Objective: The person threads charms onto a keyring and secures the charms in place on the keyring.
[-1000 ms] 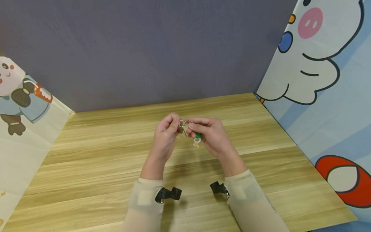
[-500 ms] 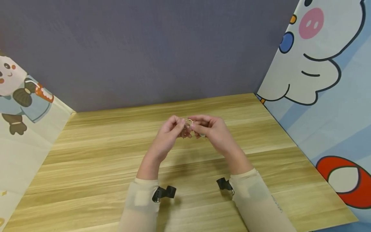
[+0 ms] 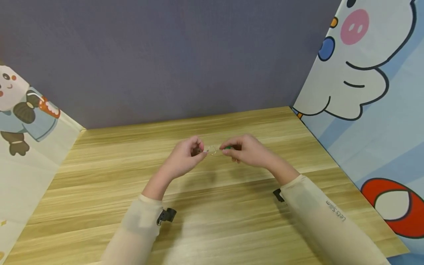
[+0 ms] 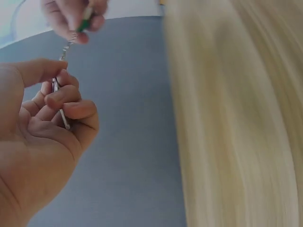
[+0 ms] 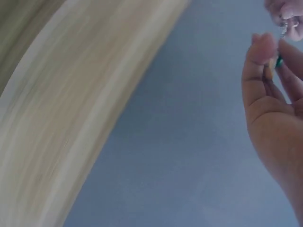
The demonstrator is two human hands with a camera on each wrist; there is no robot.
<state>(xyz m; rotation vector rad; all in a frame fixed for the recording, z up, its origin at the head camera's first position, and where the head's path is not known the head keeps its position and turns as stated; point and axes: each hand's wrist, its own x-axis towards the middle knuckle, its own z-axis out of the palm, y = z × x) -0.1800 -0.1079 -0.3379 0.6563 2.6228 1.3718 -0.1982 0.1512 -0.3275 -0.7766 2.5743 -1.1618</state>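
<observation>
Both hands hold a keychain above the wooden table. My left hand (image 3: pixel 183 159) pinches its metal end between thumb and fingers; in the left wrist view a slim silver piece (image 4: pixel 63 116), perhaps a key seen edge-on, lies across the curled fingers. Thumb and fingers of my right hand (image 3: pixel 253 152) grip a small green charm (image 3: pixel 228 147), mostly covered by them. A thin metal ring (image 3: pixel 212 149) spans the gap between the two hands. From the left wrist, short chain links (image 4: pixel 66 47) appear between the silver piece and the green charm (image 4: pixel 85 22).
The wood-grain table (image 3: pixel 109 191) lies below both forearms. A dark grey panel (image 3: pixel 172 59) rises behind it. Walls with cartoon prints, a left wall (image 3: pixel 20 176) and a right wall (image 3: pixel 371 147), flank the table.
The hands were close together over the ring; now they have drawn apart, left and right, with the ring stretched between them. The forearms have spread outward.
</observation>
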